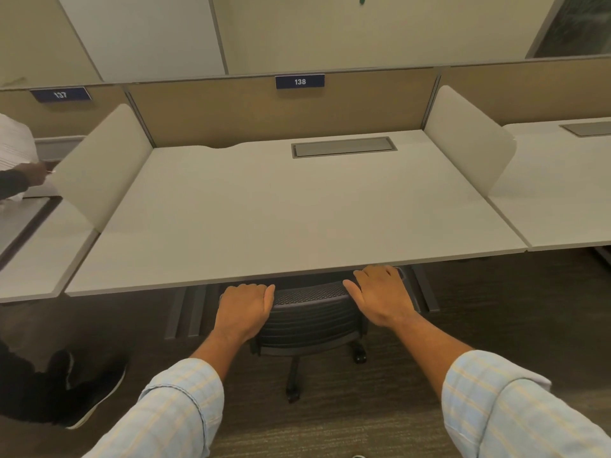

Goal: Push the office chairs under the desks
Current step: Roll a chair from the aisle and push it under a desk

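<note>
A black mesh-backed office chair point(309, 320) stands at the front edge of the white desk point(264, 206) marked 138, its seat hidden beneath the desktop. Only the backrest, part of the base and two castors show. My left hand point(243, 310) curls over the left top corner of the backrest. My right hand point(380, 297) lies over the right top corner with its fingers reaching forward, close under the desk edge.
Low white dividers point(102, 166) point(469, 140) flank the desk. Another person's sleeve and hand point(29, 176) reach over the left desk, and their dark shoe point(89, 391) is on the carpet at lower left. Desk legs point(185, 312) stand either side of the chair.
</note>
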`<state>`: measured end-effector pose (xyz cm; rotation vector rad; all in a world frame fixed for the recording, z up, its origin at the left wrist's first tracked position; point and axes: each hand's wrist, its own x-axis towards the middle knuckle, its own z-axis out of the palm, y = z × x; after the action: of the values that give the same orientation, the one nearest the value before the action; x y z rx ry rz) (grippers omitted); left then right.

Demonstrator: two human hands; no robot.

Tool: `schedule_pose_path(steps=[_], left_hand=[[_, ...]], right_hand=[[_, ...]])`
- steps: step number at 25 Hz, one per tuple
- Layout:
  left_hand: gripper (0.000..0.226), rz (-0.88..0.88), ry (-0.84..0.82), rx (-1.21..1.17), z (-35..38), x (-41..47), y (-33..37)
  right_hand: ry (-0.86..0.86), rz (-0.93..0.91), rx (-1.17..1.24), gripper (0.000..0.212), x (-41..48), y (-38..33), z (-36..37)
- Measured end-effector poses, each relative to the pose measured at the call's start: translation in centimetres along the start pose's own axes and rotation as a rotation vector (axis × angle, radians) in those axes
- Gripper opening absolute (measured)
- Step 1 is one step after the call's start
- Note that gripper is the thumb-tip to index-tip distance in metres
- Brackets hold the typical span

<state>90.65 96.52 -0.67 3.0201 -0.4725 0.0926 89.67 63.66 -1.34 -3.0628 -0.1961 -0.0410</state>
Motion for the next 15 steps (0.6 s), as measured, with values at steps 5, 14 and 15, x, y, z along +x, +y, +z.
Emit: schedule_pose_path(steps=[5,14,15], left_hand=[[0.067,0.010,0.104,-0.002,1.4,-2.1,1.5],[0.088,0.259,0.097,0.046,2.8,-5.2,10.1],[0.087,0.281,0.094,0.051,2.8,-5.5,11.1]], right_hand=[[-0.086,-0.002,0.005,0.090,-3.6,0.0,0.3],[-0.043,0.155,-0.003,0.090,-12.3,2.4,0.6],[-0.039,0.183,-0.002,0.090,-13.4,3.0,0.6]])
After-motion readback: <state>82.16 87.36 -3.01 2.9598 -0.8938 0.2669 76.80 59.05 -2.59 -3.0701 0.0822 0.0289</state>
